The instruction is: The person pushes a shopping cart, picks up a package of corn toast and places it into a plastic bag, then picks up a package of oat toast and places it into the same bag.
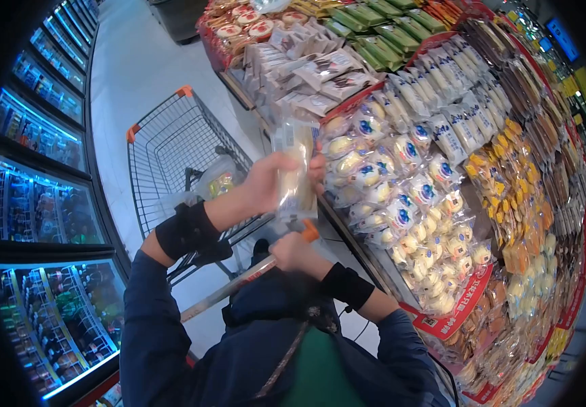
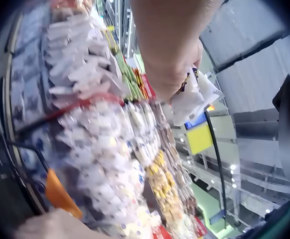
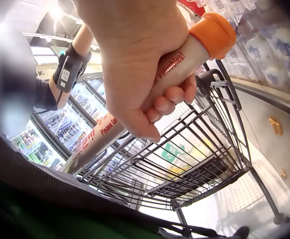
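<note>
My left hand (image 1: 266,183) grips a clear-wrapped package of pale bread (image 1: 296,193), held upright over the cart's near end, beside the pastry display. In the left wrist view, part of the wrapper (image 2: 192,102) sticks out past the hand. My right hand (image 1: 299,254) wraps round the shopping cart's handle (image 1: 238,288), close to its orange end cap (image 3: 213,36). Red print shows on the handle in the right wrist view. The wire cart (image 1: 150,152) stands ahead of me, with clear plastic bags (image 1: 218,178) of goods inside.
To the right, a wide display holds round white wrapped buns (image 1: 401,176), green packets (image 1: 374,30) and white packets (image 1: 320,71), with a red sign strip (image 1: 459,308) at its edge. Lit glass-door coolers (image 1: 42,203) line the left. A dark bin (image 1: 181,20) stands farther up the aisle.
</note>
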`<act>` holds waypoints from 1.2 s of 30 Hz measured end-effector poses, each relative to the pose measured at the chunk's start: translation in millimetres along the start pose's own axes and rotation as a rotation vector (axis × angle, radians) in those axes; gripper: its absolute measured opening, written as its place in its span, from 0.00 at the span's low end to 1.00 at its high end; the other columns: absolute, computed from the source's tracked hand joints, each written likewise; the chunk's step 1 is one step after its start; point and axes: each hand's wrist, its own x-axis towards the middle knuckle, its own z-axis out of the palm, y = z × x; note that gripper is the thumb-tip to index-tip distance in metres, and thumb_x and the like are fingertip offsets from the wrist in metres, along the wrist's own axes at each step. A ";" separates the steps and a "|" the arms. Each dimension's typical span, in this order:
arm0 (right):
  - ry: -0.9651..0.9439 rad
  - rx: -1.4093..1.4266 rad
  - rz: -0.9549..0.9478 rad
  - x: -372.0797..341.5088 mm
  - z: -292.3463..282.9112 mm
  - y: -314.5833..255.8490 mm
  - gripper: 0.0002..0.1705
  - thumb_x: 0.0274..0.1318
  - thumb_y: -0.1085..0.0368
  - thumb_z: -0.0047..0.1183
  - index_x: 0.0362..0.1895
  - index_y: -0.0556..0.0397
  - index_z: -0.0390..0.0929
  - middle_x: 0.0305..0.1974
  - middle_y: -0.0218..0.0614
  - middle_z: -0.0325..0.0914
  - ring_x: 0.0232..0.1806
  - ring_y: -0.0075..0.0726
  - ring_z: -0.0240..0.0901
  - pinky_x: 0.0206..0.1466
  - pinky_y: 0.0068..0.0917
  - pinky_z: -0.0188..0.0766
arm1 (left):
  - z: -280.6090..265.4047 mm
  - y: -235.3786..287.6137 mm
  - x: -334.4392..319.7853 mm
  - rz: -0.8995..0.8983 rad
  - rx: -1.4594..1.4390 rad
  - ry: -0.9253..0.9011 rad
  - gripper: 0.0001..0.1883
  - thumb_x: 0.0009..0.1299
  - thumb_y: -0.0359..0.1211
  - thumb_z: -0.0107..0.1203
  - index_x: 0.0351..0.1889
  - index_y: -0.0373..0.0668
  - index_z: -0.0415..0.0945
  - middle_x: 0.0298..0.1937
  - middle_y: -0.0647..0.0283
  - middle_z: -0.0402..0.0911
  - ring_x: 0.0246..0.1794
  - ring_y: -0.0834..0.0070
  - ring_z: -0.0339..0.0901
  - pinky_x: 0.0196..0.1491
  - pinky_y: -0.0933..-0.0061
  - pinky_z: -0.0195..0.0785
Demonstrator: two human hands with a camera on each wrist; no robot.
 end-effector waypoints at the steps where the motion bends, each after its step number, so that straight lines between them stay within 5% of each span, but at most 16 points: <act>1: 0.017 0.005 -0.002 -0.3 -1.3 -0.9 0.09 0.33 0.59 0.54 0.20 0.49 0.78 0.20 0.38 0.76 0.25 0.43 0.75 0.29 0.37 0.70 | -9.8 13.9 -9.3 0.048 0.011 0.026 0.24 0.53 0.29 0.51 0.50 0.43 0.60 0.37 0.65 0.64 0.39 0.75 0.65 0.49 0.66 0.60; 3: -0.130 -0.007 0.018 3.8 -12.6 -4.0 0.09 0.32 0.59 0.55 0.21 0.49 0.78 0.20 0.38 0.76 0.25 0.44 0.75 0.30 0.37 0.70 | -28.5 49.5 -31.4 0.209 0.112 0.061 0.24 0.53 0.28 0.50 0.50 0.42 0.59 0.38 0.64 0.64 0.39 0.75 0.65 0.48 0.67 0.61; 5: -0.237 -0.017 0.019 8.4 -20.4 -5.1 0.09 0.33 0.58 0.54 0.21 0.49 0.77 0.20 0.39 0.76 0.26 0.45 0.75 0.30 0.37 0.70 | -47.6 85.4 -58.9 0.361 0.326 0.302 0.20 0.55 0.29 0.50 0.47 0.40 0.62 0.36 0.64 0.66 0.36 0.75 0.68 0.43 0.71 0.64; 10: -0.312 0.012 0.014 14.5 -17.3 -0.8 0.11 0.33 0.56 0.54 0.22 0.48 0.76 0.20 0.39 0.75 0.26 0.46 0.75 0.31 0.39 0.69 | -136.7 152.4 -146.1 0.325 0.843 0.960 0.12 0.56 0.33 0.55 0.35 0.38 0.69 0.27 0.65 0.71 0.27 0.76 0.71 0.31 0.76 0.67; 14: -0.306 0.025 0.032 15.2 -11.2 0.5 0.11 0.32 0.57 0.55 0.22 0.48 0.75 0.19 0.38 0.74 0.25 0.46 0.74 0.29 0.39 0.69 | -182.8 161.3 -195.5 0.131 1.012 1.149 0.14 0.54 0.33 0.56 0.36 0.36 0.69 0.28 0.63 0.72 0.28 0.75 0.71 0.32 0.75 0.67; 17: -0.320 0.038 0.049 15.9 -14.6 -1.9 0.11 0.31 0.58 0.56 0.21 0.49 0.74 0.19 0.36 0.74 0.25 0.46 0.74 0.29 0.38 0.68 | -226.0 154.2 -209.4 -0.132 1.220 1.140 0.17 0.53 0.34 0.57 0.39 0.38 0.67 0.29 0.65 0.71 0.29 0.75 0.71 0.34 0.73 0.67; 21: -0.295 0.073 0.059 17.8 -21.5 -5.9 0.09 0.30 0.60 0.55 0.20 0.49 0.74 0.19 0.36 0.74 0.26 0.45 0.74 0.29 0.38 0.68 | -304.3 135.1 -205.2 -0.418 2.002 1.113 0.21 0.51 0.35 0.56 0.43 0.37 0.68 0.36 0.50 0.77 0.37 0.60 0.76 0.38 0.63 0.69; 24: -0.290 0.086 0.056 18.7 -23.0 -6.9 0.06 0.30 0.64 0.53 0.19 0.50 0.74 0.20 0.36 0.75 0.27 0.44 0.74 0.29 0.38 0.69 | -322.9 124.5 -185.2 -0.626 2.257 0.987 0.22 0.51 0.34 0.55 0.44 0.36 0.68 0.40 0.46 0.76 0.40 0.55 0.76 0.40 0.60 0.69; 28: -0.276 0.106 0.067 20.4 -24.7 -6.8 0.06 0.31 0.63 0.53 0.19 0.50 0.73 0.20 0.35 0.74 0.27 0.43 0.74 0.29 0.37 0.69 | -350.2 106.8 -158.8 -0.771 2.259 0.979 0.18 0.53 0.35 0.54 0.41 0.37 0.71 0.36 0.50 0.78 0.41 0.56 0.76 0.43 0.59 0.69; 31: -0.298 0.110 0.102 23.3 -29.5 -9.0 0.07 0.32 0.63 0.53 0.21 0.49 0.72 0.21 0.34 0.74 0.28 0.41 0.74 0.30 0.36 0.69 | -353.5 95.6 -151.8 -0.562 2.079 1.062 0.23 0.52 0.37 0.56 0.44 0.34 0.70 0.39 0.48 0.78 0.43 0.56 0.75 0.45 0.61 0.68; 36: -0.308 0.117 0.109 23.6 -25.9 -8.9 0.07 0.32 0.63 0.53 0.22 0.49 0.72 0.22 0.32 0.74 0.28 0.39 0.74 0.29 0.35 0.70 | -303.7 149.6 -170.9 -0.561 1.903 0.994 0.29 0.51 0.39 0.56 0.48 0.30 0.68 0.45 0.45 0.75 0.46 0.56 0.73 0.48 0.61 0.66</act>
